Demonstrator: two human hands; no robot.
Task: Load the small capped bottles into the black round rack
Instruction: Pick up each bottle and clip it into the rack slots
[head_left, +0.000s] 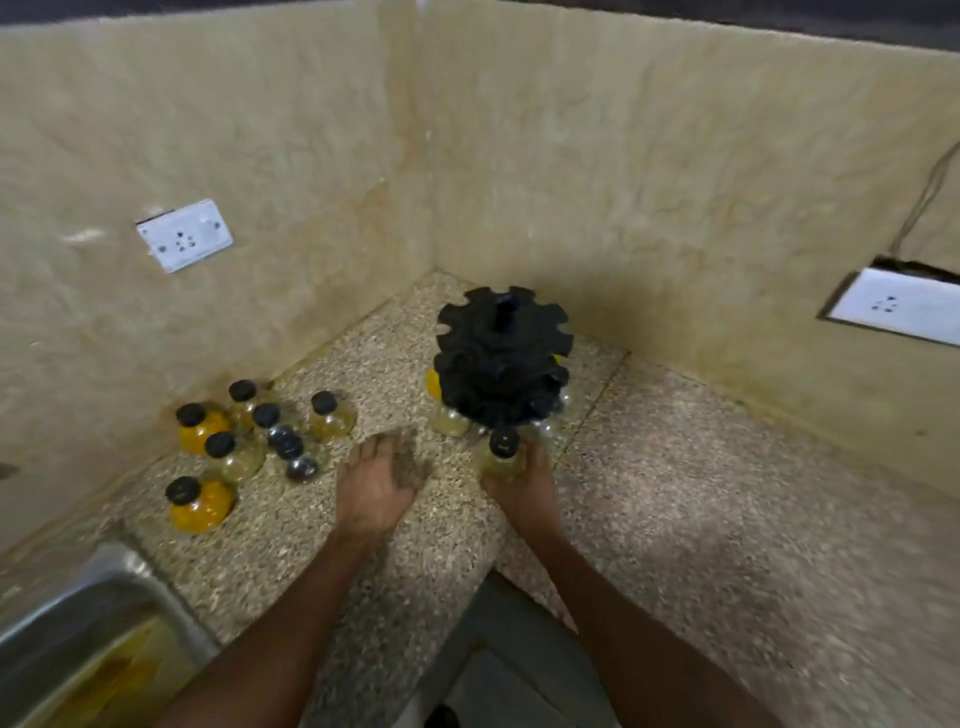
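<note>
Right now a capped bottle (503, 457) sits in the right hand (524, 491), its grip curled round the body, just before the rack (503, 358) near the worktop's back corner. Misaligned with a slot, it could jam or tip the loaded rack; the left hand (382, 480) lies spread, bracing nothing.

- Speckled stone counter (675, 467) fills the corner between two walls.
- Black round rack (501, 358) stands near that corner.
- Loose capped bottles (244, 441) cluster left of the rack.
- Left hand (382, 480) rests flat between rack and cluster.
</note>
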